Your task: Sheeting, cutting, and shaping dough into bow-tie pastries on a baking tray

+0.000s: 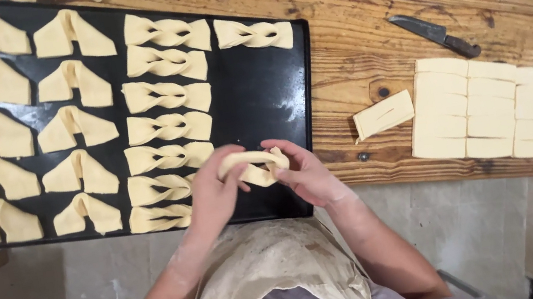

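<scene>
Two hands, left hand [215, 188] and right hand [300, 173], pinch a dough strip [251, 167] over the black tray [256, 93], near its front edge. Judgement: keep the grip light at both ends so the twist, seemingly half-formed, matches the twisted pieces [167, 123].

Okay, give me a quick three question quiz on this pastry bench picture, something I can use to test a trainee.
1. True or false: both hands grip one dough piece above the black baking tray.
2. What lies on the wooden table just beyond the block of cut dough rectangles? A) a rolling pin B) a knife C) a whisk
3. Fill in: one slit dough rectangle lies apart, between the tray and the ____.

Key:
1. True; the left hand and right hand pinch it from either side.
2. B, the knife.
3. Block of cut rectangles.
</scene>
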